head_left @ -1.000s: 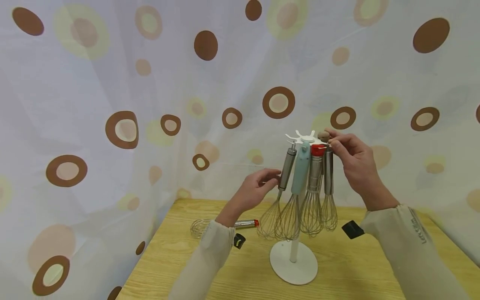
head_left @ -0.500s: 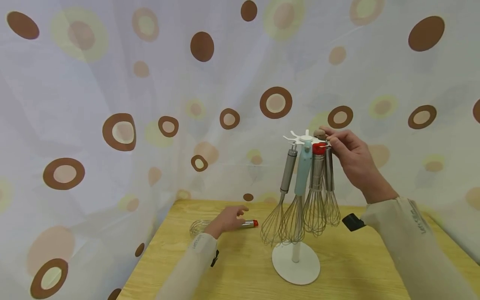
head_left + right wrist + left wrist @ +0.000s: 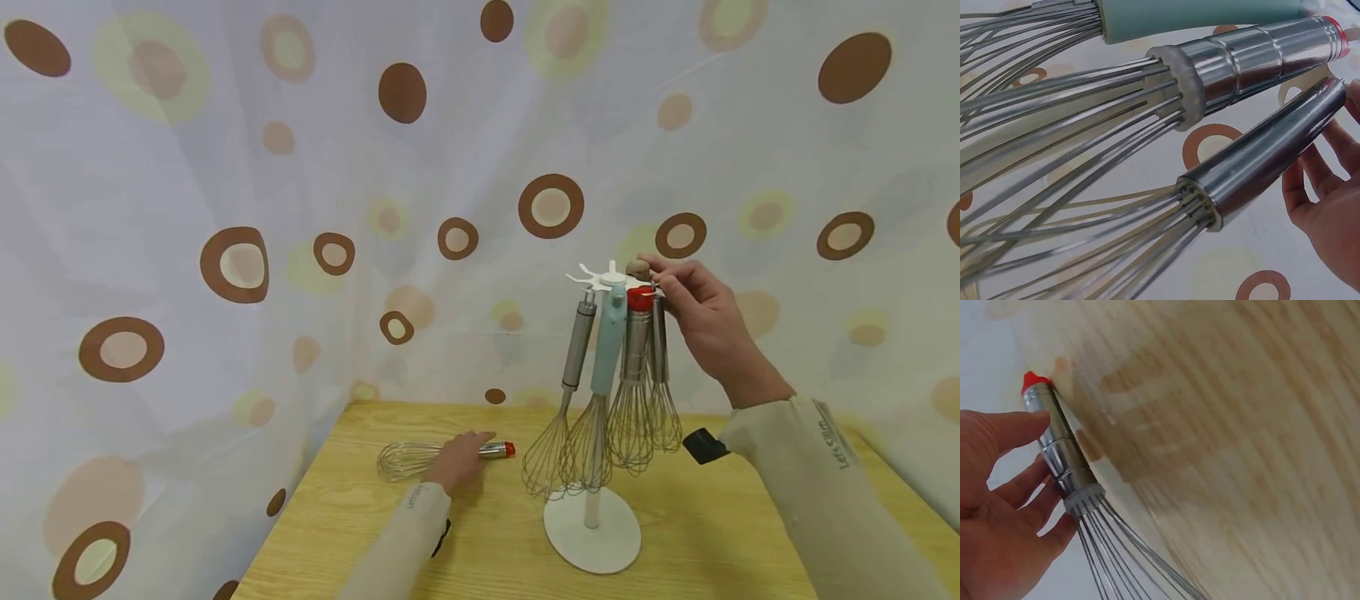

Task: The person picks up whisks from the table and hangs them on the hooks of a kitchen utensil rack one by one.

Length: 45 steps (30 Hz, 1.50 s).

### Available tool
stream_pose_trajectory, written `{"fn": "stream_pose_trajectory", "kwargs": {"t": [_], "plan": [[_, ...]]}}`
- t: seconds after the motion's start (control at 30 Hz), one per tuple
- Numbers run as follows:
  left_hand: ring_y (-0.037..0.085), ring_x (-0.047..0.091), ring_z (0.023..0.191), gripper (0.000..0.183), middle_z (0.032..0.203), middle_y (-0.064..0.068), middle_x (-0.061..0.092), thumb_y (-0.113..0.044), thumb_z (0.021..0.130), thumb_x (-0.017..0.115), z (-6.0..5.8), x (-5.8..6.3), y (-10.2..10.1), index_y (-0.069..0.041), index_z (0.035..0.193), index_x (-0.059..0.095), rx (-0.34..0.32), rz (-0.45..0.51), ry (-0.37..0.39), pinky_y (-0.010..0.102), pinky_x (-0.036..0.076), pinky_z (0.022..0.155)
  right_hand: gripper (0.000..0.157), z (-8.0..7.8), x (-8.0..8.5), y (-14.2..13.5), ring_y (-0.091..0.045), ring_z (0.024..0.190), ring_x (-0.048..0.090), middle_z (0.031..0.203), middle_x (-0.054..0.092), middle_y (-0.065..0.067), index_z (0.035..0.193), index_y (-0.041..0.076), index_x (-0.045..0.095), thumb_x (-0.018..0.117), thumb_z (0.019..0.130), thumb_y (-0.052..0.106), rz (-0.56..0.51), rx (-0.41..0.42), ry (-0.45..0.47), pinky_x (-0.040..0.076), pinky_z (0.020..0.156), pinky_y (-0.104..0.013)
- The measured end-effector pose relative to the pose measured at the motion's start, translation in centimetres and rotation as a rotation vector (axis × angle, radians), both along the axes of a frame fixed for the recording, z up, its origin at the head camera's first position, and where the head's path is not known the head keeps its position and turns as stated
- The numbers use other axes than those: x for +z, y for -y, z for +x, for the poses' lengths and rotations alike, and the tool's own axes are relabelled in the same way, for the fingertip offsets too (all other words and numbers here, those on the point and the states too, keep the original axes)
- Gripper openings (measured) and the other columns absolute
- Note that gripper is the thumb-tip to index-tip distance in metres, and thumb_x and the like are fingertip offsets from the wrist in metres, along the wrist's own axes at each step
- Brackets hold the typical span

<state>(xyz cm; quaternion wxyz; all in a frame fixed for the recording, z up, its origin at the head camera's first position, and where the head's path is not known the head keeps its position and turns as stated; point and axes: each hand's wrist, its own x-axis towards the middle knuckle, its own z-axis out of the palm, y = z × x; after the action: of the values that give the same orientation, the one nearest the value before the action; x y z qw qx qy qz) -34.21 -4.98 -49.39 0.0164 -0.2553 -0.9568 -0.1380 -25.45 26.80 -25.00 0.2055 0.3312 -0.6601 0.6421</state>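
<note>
A balloon whisk (image 3: 495,450) with a steel handle and red end cap lies on the table. My left hand (image 3: 457,461) is over its handle; in the left wrist view the thumb lies across the steel and the fingers curl behind it. A white whisk rack (image 3: 592,517) on a round base stands to the right, bearing several whisks, among them one with a pale blue handle (image 3: 610,346). At its top my right hand (image 3: 705,317) pinches the rim beside a beige knob (image 3: 638,268), above a slim steel whisk (image 3: 1272,156). The exact fingertip contact is hidden.
The wooden table (image 3: 337,533) carries both the rack and the lying whisk. Behind and to the left hangs a white curtain (image 3: 420,167) with brown and pale spots. Wires of the hung whisks reach down near the rack's base.
My left hand has left the hanging whisks, come down leftward and taken hold of the lying whisk's handle. The rack has shifted slightly right, while my right hand stays at its top.
</note>
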Motion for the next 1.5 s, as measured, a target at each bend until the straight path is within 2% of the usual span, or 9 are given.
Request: {"fn": "stream_pose_trajectory", "kwargs": {"t": [0.1, 0.3, 0.47, 0.63, 0.8, 1.07, 1.2, 1.3, 1.5], "plan": [[0.031, 0.058, 0.107, 0.048, 0.119, 0.009, 0.062, 0.006, 0.085, 0.06, 0.2, -0.4, 0.1, -0.014, 0.129, 0.058, 0.016, -0.03, -0.055, 0.046, 0.048, 0.085, 0.014, 0.0, 0.0, 0.1, -0.017, 0.133, 0.036, 0.139, 0.047, -0.003, 0.104, 0.004, 0.055, 0.044, 0.101, 0.012, 0.0, 0.0, 0.0, 0.035, 0.101, -0.021], [0.025, 0.061, 0.093, 0.029, 0.099, 0.004, 0.067, 0.002, 0.085, 0.064, 1.0, -0.1, 0.2, -0.014, 0.109, 0.068, 0.003, -0.098, -0.071, 0.047, 0.048, 0.082, 0.014, 0.1, -0.1, 0.3, -0.016, 0.132, 0.037, 0.139, 0.047, -0.004, 0.103, 0.004, 0.056, 0.044, 0.101, 0.012, -0.013, 0.001, -0.005, 0.038, 0.098, -0.02], [0.016, 0.061, 0.088, 0.021, 0.095, -0.001, 0.066, -0.003, 0.086, 0.067, 1.1, 0.1, 0.3, -0.015, 0.103, 0.068, -0.052, -0.091, -0.024, 0.038, 0.049, 0.08, 0.015, 0.2, 0.0, 0.1, -0.013, 0.129, 0.041, 0.137, 0.049, -0.003, 0.104, 0.002, 0.055, 0.043, 0.101, 0.011, -0.021, 0.003, -0.024, 0.038, 0.096, -0.019], [0.01, 0.055, 0.077, 0.02, 0.095, -0.002, 0.065, -0.008, 0.088, 0.066, 0.4, 0.8, 0.0, -0.015, 0.107, 0.067, -0.097, 0.006, 0.044, 0.029, 0.047, 0.069, 0.015, 0.2, 0.0, -0.2, -0.014, 0.131, 0.039, 0.137, 0.049, -0.003, 0.104, 0.001, 0.054, 0.043, 0.101, 0.01, -0.029, 0.014, -0.038, 0.039, 0.096, -0.02], [0.01, 0.053, 0.076, 0.026, 0.099, 0.001, 0.064, -0.012, 0.091, 0.064, 0.3, 3.3, -0.4, -0.011, 0.117, 0.063, -0.119, 0.121, 0.088, 0.029, 0.046, 0.069, 0.015, 0.1, 0.0, -0.1, -0.017, 0.134, 0.035, 0.137, 0.048, -0.004, 0.104, 0.0, 0.054, 0.042, 0.101, 0.009, -0.043, 0.031, -0.037, 0.038, 0.098, -0.021], [0.024, 0.058, 0.101, 0.043, 0.117, 0.013, 0.059, -0.016, 0.096, 0.058, 0.3, 6.7, -0.1, -0.004, 0.136, 0.049, -0.134, 0.396, 0.243, 0.035, 0.049, 0.079, 0.014, -0.1, -0.3, 0.1, -0.016, 0.134, 0.035, 0.137, 0.049, -0.003, 0.101, 0.003, 0.054, 0.043, 0.101, 0.01, -0.042, 0.021, -0.02, 0.039, 0.095, -0.02], [0.026, 0.057, 0.105, 0.041, 0.118, 0.013, 0.059, -0.016, 0.095, 0.059, 0.8, 8.8, 0.0, -0.005, 0.134, 0.051, -0.166, 0.535, 0.223, 0.038, 0.049, 0.082, 0.015, -0.1, -0.3, 0.2, -0.017, 0.134, 0.034, 0.137, 0.049, -0.005, 0.102, 0.001, 0.054, 0.042, 0.101, 0.01, -0.052, 0.038, -0.024, 0.039, 0.095, -0.02], [0.026, 0.057, 0.105, 0.039, 0.116, 0.012, 0.06, -0.015, 0.094, 0.061, 1.5, 10.7, -0.1, -0.006, 0.131, 0.054, -0.189, 0.635, 0.206, 0.039, 0.05, 0.082, 0.015, -0.1, -0.3, 0.3, -0.017, 0.134, 0.034, 0.136, 0.05, -0.004, 0.103, 0.0, 0.054, 0.042, 0.101, 0.01, -0.053, 0.043, -0.028, 0.04, 0.095, -0.021], [0.022, 0.057, 0.107, 0.043, 0.12, 0.008, 0.059, -0.022, 0.094, 0.062, 2.8, 15.0, -0.6, -0.013, 0.135, 0.052, -0.235, 0.754, 0.195, 0.038, 0.052, 0.081, 0.015, -0.1, -0.4, 0.3, -0.014, 0.131, 0.038, 0.135, 0.051, -0.002, 0.103, 0.001, 0.054, 0.042, 0.101, 0.009, -0.062, 0.04, -0.026, 0.041, 0.093, -0.02]]}}
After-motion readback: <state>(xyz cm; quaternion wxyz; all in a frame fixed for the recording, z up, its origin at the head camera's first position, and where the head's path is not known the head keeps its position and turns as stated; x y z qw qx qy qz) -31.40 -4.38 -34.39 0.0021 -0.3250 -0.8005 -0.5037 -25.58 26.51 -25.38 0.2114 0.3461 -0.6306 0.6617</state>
